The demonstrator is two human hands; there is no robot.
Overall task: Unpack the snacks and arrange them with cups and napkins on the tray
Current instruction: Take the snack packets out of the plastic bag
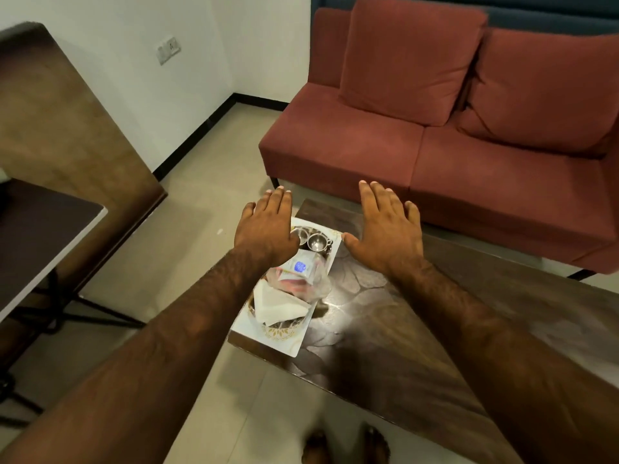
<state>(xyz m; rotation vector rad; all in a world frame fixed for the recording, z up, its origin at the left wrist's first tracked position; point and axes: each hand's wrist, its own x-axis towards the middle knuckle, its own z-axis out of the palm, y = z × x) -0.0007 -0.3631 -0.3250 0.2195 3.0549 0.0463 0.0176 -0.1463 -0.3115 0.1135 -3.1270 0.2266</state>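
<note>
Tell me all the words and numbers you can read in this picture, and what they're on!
None can be read.
Snack packet: a blue label with white marks, too blurred to read.
Wall switch plate: a small dark mark, too small to make out.
Tray: only a gold leaf pattern, no words.

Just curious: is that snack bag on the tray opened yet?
Cannot tell. The clear snack bag lies bunched on the tray, packets inside; its mouth isn't visible.
</note>
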